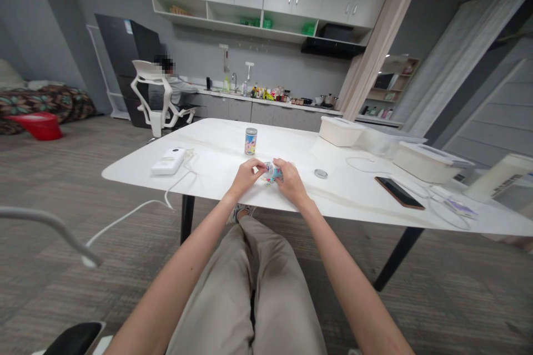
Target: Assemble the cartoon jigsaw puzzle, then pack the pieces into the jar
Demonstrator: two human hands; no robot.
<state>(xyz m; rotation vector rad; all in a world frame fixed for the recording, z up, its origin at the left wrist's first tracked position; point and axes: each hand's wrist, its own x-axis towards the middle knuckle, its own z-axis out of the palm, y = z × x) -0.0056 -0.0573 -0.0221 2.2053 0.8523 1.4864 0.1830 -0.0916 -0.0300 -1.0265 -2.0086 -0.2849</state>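
Observation:
My right hand [288, 180] is wrapped round a small blue patterned can [276, 172], which lies tilted with its end toward my left hand. The thumb and fingers of my left hand [250, 173] are pressed together at the can's end; what they pinch, if anything, is too small to make out. Small colourful pieces [266, 181] lie on the white table [216, 177] under the can. A second patterned can [250, 141] with a silver lid stands upright just beyond my hands. To the right, a round silver lid [320, 173] lies flat.
A white box [169, 161] with a cable is at the table's left. On the right are a phone [398, 192], lidded containers [433, 161], cables and a pale bottle [499, 177]. A person [177, 89] sits in a white chair near the back counter.

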